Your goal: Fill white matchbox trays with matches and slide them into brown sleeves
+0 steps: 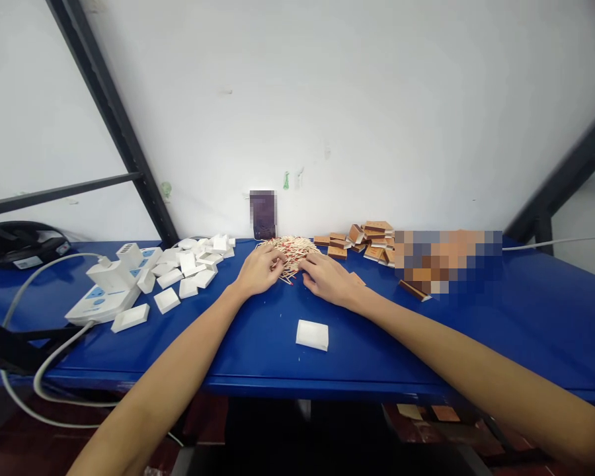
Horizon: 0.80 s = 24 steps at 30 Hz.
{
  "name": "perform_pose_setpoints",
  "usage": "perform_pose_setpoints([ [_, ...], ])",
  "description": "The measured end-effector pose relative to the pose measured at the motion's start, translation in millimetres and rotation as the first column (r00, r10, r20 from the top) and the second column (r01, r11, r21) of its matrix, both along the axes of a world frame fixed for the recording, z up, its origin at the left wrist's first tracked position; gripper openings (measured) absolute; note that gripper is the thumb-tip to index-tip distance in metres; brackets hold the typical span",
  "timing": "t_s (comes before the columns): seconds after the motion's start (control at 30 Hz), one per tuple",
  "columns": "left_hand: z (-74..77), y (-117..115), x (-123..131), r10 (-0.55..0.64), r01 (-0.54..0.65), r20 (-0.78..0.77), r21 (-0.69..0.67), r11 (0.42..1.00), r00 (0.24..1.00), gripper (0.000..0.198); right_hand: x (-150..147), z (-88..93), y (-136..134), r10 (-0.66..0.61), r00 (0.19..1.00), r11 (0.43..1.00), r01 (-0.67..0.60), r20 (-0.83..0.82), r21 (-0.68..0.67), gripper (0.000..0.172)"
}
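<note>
Wooden matches (297,246) with red heads lie in a loose heap near the wall. My left hand (262,271) is at the heap's left side, its fingers curled and its thumb close to them, closed on some matches. From the right, my right hand (324,279) reaches into the same heap with bent fingers pinching at matches; the fingertips are partly hidden. In front of both hands, apart from them, a white matchbox tray (312,335) lies on the blue table (262,357).
Many white trays (193,261) are piled at left beside a power strip (102,301) with cables. Brown matchbox sleeves (371,238) are stacked at right, near a pixelated patch. A dark phone-like object (264,215) leans on the wall. Black metal frame bars (114,112) flank the table.
</note>
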<state>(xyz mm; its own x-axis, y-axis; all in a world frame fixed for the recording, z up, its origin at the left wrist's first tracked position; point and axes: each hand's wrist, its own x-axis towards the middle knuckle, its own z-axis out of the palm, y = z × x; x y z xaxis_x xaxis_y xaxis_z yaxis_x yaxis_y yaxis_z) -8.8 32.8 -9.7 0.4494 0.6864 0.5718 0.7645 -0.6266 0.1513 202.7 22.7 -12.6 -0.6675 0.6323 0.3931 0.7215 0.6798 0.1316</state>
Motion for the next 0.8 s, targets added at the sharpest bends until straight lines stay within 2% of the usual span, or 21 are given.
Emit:
perform_pose_setpoints([
  [0.17, 5.2, -2, -8, -0.045, 0.032, -0.149, -0.083, 0.996, 0.988, 0.026, -1, 3.4, -4, -0.001, 0.999, 1.000, 0.001, 0.045, 0.002, 0.022],
  [0.33, 4.7, -4, -10, -0.035, 0.023, -0.131, -0.094, 0.995, 0.991, 0.029, 16, 4.8, 3, -0.079, 0.995, 0.996, 0.081, 0.063, -0.031, 0.024],
  [0.43, 3.3, -5, -8, -0.047, 0.035, -0.100, -0.122, 0.992, 0.994, 0.027, 28, 7.1, 4, -0.116, 0.993, 0.992, 0.115, -0.017, -0.048, 0.025],
  [0.53, 1.5, -2, -7, 0.000, 0.001, 0.007, -0.105, 0.994, 1.000, 0.028, 32, 18.5, 10, -0.121, 0.975, 0.992, 0.114, -0.185, -0.048, 0.026],
  [0.6, 1.7, 6, -10, 0.073, -0.060, 0.154, -0.086, 0.995, 0.985, 0.029, 31, 32.0, 23, -0.128, 0.944, 0.991, 0.113, -0.304, -0.067, 0.028],
  [0.67, 3.9, 21, -16, 0.151, -0.121, 0.304, -0.114, 0.986, 0.941, 0.032, 28, 47.3, 46, -0.163, 0.904, 0.985, 0.125, -0.395, -0.119, 0.030],
  [0.73, 7.2, 38, -25, 0.224, -0.155, 0.402, -0.196, 0.968, 0.888, 0.035, 23, 60.2, 74, -0.193, 0.885, 0.962, 0.085, -0.423, -0.261, 0.033],
  [0.8, 9.6, 56, -34, 0.284, -0.174, 0.433, -0.276, 0.945, 0.855, 0.040, 17, 67.0, 104, -0.180, 0.899, 0.920, 0.011, -0.399, -0.391, 0.038],
])
